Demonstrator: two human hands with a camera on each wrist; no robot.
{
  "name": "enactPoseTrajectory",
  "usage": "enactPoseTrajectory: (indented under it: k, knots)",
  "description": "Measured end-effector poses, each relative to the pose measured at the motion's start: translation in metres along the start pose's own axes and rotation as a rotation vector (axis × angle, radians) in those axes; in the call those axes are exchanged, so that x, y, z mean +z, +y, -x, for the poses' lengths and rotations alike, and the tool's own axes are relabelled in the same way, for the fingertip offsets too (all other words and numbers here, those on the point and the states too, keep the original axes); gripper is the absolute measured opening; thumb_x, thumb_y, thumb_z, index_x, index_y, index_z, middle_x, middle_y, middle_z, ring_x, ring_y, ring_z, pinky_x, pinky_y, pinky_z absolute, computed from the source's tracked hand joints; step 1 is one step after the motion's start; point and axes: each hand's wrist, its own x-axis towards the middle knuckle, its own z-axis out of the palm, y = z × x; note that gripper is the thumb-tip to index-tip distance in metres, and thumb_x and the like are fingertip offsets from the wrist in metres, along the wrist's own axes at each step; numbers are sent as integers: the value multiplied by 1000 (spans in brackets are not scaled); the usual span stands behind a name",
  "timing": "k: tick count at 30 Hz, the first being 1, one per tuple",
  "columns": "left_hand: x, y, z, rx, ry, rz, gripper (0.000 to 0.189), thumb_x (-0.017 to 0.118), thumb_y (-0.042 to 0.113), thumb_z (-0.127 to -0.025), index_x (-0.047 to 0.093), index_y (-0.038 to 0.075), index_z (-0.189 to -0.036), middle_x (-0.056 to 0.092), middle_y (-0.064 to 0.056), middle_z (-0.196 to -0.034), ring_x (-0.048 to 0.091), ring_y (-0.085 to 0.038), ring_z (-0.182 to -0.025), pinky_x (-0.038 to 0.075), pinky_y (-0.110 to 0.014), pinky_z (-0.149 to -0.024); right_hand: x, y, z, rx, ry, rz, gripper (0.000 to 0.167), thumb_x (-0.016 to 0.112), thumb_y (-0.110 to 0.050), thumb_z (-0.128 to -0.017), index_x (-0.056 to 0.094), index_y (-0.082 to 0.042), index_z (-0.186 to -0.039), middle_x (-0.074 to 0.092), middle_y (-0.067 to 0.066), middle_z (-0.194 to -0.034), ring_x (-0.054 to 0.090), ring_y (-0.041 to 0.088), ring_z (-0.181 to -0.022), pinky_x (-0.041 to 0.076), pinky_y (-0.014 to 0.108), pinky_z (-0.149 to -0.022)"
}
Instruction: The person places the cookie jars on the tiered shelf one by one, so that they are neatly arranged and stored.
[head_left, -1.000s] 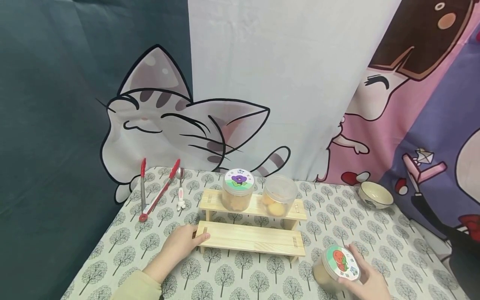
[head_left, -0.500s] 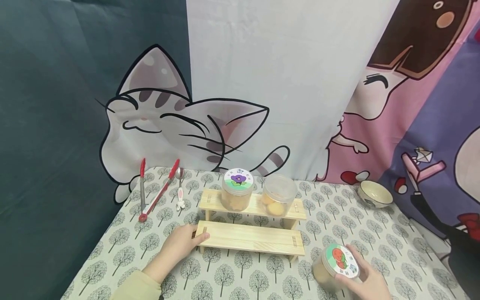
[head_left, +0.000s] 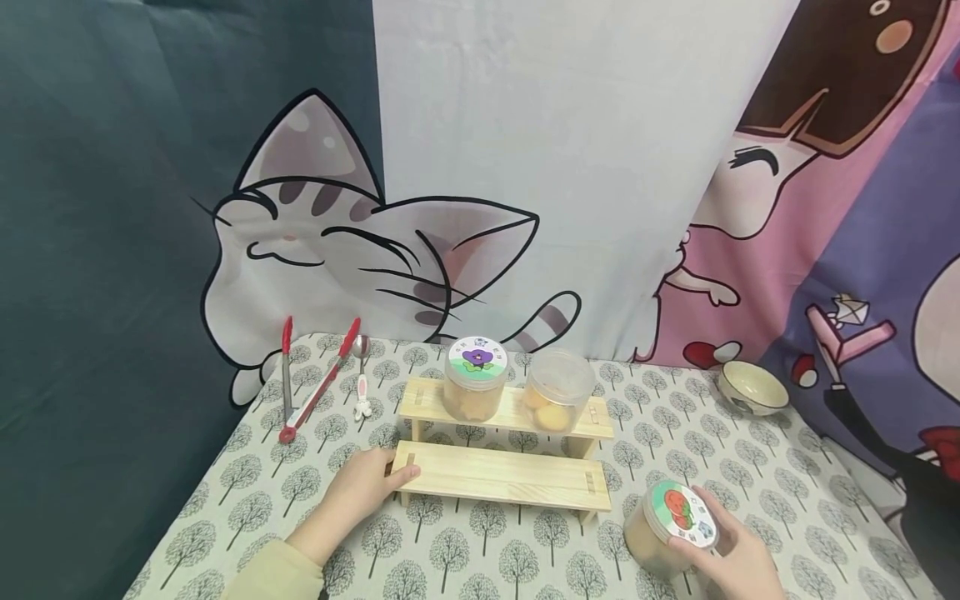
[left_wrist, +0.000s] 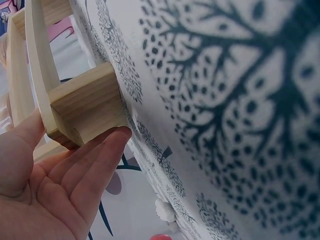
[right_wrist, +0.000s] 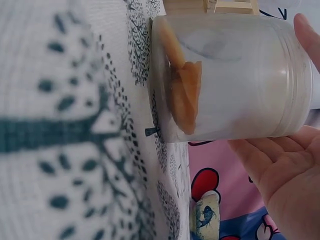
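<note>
My left hand (head_left: 367,483) grips the left end of the two-step wooden rack (head_left: 502,477), thumb on top of the lower step and fingers at its end, as the left wrist view shows. My right hand (head_left: 731,546) holds a clear plastic jar (head_left: 652,542) around its side near the lid. A red fruit picture on green and white marks its lid (head_left: 684,514). Orange-brown pieces (right_wrist: 185,97) lie at the jar's bottom in the right wrist view. On the upper step stand a jar with a purple-picture lid (head_left: 476,383) and a clear-topped jar (head_left: 559,392) with yellow-orange contents.
Red-tipped tongs (head_left: 318,396) lie spread at the back left, beside a spoon with a rabbit handle (head_left: 362,387). A bowl (head_left: 752,388) stands at the back right. The cloth (head_left: 517,562) has a tree print. A cartoon curtain (head_left: 600,167) hangs behind.
The jar in my right hand has shifted slightly away from me, its lid turning a little. My left hand, the rack and the two jars on it have stayed put.
</note>
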Motion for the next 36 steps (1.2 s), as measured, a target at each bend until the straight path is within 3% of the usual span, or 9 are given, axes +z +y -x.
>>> enactPoseTrajectory:
  k: [4,6,8,14,20,22,27,31,36]
  knots:
    - [0,0,0,4,-3,3,32,68,40,-84,71,10,-95,55,4,-62,46,-11,-55,43,-33,-58,0,1,-1,-7,28,19,95,74,-49,-78,26,-9,-150,39,22,-146,52,3,-114,44,29,-94]
    - [0,0,0,4,-2,8,32,68,40,-85,71,10,-95,53,5,-60,45,-11,-54,42,-32,-57,0,1,-1,-24,39,12,94,74,-48,-78,27,-9,-149,41,21,-144,42,-18,-100,44,19,-87]
    - [0,1,-1,3,-2,13,31,68,39,-85,71,10,-95,51,5,-59,44,-11,-53,42,-31,-57,0,0,0,-44,52,-6,92,75,-46,-78,29,-10,-149,43,21,-143,30,-27,-91,45,19,-87]
    - [-1,2,0,4,-2,20,32,68,39,-84,71,9,-95,50,5,-58,44,-12,-53,41,-31,-56,-1,-5,2,-62,95,-23,92,76,-47,-77,29,-14,-149,44,19,-143,27,-26,-93,43,43,-96]
    - [-2,2,2,2,-1,12,32,68,40,-84,70,9,-94,53,4,-60,45,-12,-55,43,-33,-58,-4,-10,2,-158,160,2,86,78,-41,-76,36,-15,-147,52,16,-136,33,-26,-95,43,16,-83]
    - [-2,2,2,-2,-3,11,32,68,40,-84,70,9,-94,53,4,-61,45,-12,-55,43,-33,-58,-5,-11,2,-188,170,-14,84,79,-38,-77,38,-15,-146,55,1,-132,35,-27,-96,39,9,-80]
    - [-1,1,1,-2,-5,3,33,68,40,-84,71,9,-95,59,2,-66,48,-12,-58,46,-36,-62,-6,-14,3,-214,178,-43,81,79,-35,-77,38,-19,-146,48,-19,-128,36,-27,-100,33,2,-79]
    - [-1,0,1,-1,-5,-5,34,68,41,-84,71,10,-96,62,1,-70,49,-12,-60,47,-37,-64,-7,-18,5,-255,195,-61,80,79,-31,-78,39,-19,-146,44,-15,-135,35,-27,-103,30,0,-80]
    - [-1,0,0,2,-3,-7,35,68,41,-84,71,9,-96,59,2,-67,48,-12,-58,45,-35,-61,-8,-24,8,-305,215,-85,79,80,-26,-77,41,-17,-144,45,-23,-129,39,-25,-103,31,0,-81]
